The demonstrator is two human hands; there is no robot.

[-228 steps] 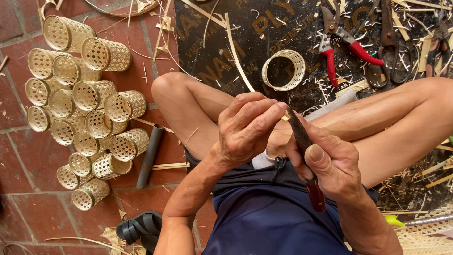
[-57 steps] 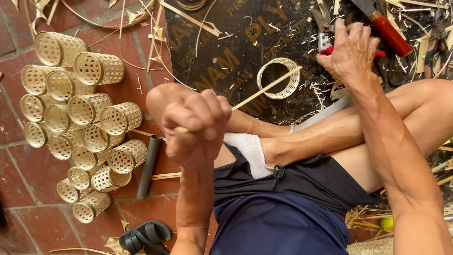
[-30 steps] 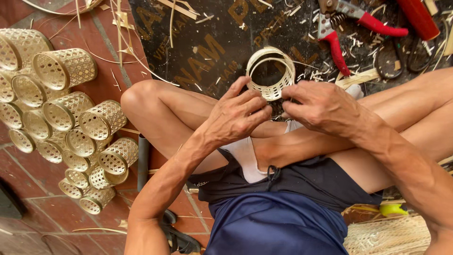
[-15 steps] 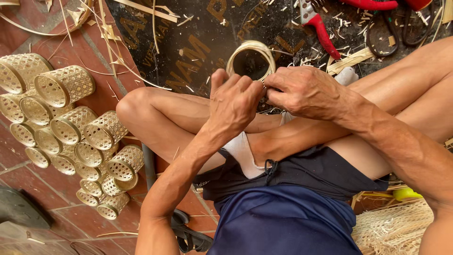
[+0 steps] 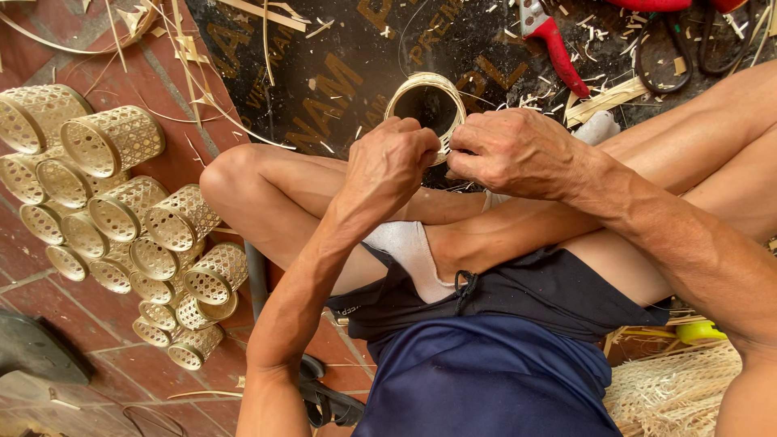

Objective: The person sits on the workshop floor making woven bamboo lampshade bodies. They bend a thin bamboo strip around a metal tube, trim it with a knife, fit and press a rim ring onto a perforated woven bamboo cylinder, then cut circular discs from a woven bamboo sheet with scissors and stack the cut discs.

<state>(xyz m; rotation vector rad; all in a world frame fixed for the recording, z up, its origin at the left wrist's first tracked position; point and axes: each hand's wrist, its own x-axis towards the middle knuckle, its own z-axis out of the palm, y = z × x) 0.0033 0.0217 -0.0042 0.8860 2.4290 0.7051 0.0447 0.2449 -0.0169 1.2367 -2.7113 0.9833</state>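
A small woven bamboo cylinder [image 5: 426, 95] with a pale rim sits just beyond my crossed legs, its open mouth facing me. My left hand [image 5: 394, 164] grips its near rim on the left side, fingers curled. My right hand [image 5: 511, 151] pinches the rim on the right side, fingers closed on it. Both hands meet at the cylinder's lower edge, hiding that part of the rim.
Several finished woven cylinders [image 5: 121, 222] lie piled on the red brick floor at left. A dark printed mat [image 5: 324, 73] covered with bamboo shavings lies ahead. Red-handled shears [image 5: 550, 36] and dark scissors [image 5: 672, 44] lie at top right. Loose straw-like fibres [image 5: 672, 396] sit at lower right.
My right hand left the tools at upper right and joined the left on the woven cylinder. The cylinder was drawn closer and tilted so its mouth faces me.
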